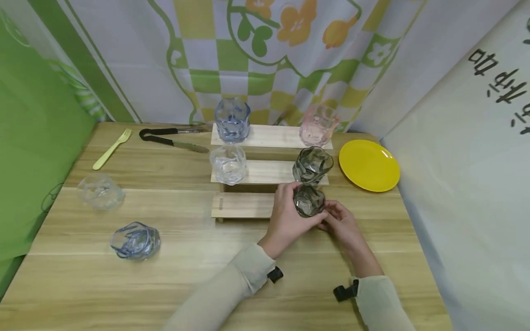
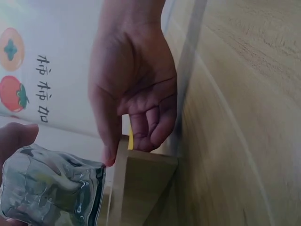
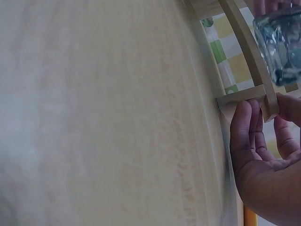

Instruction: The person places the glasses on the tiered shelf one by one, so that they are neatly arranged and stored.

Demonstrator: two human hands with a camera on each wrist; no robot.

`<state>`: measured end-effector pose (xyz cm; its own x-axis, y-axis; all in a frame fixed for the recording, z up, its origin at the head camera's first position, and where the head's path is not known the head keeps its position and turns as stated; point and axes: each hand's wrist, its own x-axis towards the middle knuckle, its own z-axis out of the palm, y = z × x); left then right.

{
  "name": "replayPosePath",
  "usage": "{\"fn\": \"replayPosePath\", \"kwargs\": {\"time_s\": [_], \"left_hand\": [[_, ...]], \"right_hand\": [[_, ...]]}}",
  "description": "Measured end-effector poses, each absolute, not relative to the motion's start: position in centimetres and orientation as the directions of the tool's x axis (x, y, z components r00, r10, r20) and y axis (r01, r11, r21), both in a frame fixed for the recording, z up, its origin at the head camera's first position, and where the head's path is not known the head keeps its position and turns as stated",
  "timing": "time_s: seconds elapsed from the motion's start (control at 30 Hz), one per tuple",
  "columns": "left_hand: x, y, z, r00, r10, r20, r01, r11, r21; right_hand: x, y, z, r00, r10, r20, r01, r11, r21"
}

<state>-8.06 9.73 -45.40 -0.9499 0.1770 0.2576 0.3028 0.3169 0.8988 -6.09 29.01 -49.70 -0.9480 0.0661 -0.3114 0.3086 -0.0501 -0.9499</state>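
My left hand grips a smoky grey glass with wavy sides, holding it above the right end of the lowest step of a wooden three-step stand. At that same end, my right hand pinches the step, thumb on its top and fingers curled beneath, as the left wrist view also shows. A second smoky grey glass stands right behind, on the middle step. A clear glass shares that step at its left. The top step carries a blue glass and a pink glass.
A yellow plate lies right of the stand. To the left are black-handled tongs, a pale green fork, a clear glass and a blue glass. Curtains and a white wall surround the wooden table.
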Motion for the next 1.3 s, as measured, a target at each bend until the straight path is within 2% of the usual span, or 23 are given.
{"fn": "replayPosePath", "kwargs": {"time_s": [0.6,0.97,1.13,1.3], "left_hand": [[-7.5,11.4,-46.7,-0.949,0.110,0.295,0.315,0.336,0.888],[-7.8,10.8,-46.7,-0.915,0.155,0.374,0.402,0.438,0.804],[-7.1,8.8,-46.1,-0.889,0.176,0.423,0.457,0.408,0.791],[-6.4,3.9,-45.4,-0.836,0.170,0.522,0.542,0.400,0.739]], "right_hand": [[-5.9,28.9,-49.8,-0.942,0.057,-0.330,0.329,-0.020,-0.944],[-6.1,29.1,-49.4,-0.946,0.053,-0.321,0.320,-0.026,-0.947],[-5.9,29.2,-49.5,-0.947,0.046,-0.318,0.316,-0.029,-0.948],[-6.0,29.0,-49.5,-0.946,0.043,-0.321,0.319,-0.046,-0.947]]}}
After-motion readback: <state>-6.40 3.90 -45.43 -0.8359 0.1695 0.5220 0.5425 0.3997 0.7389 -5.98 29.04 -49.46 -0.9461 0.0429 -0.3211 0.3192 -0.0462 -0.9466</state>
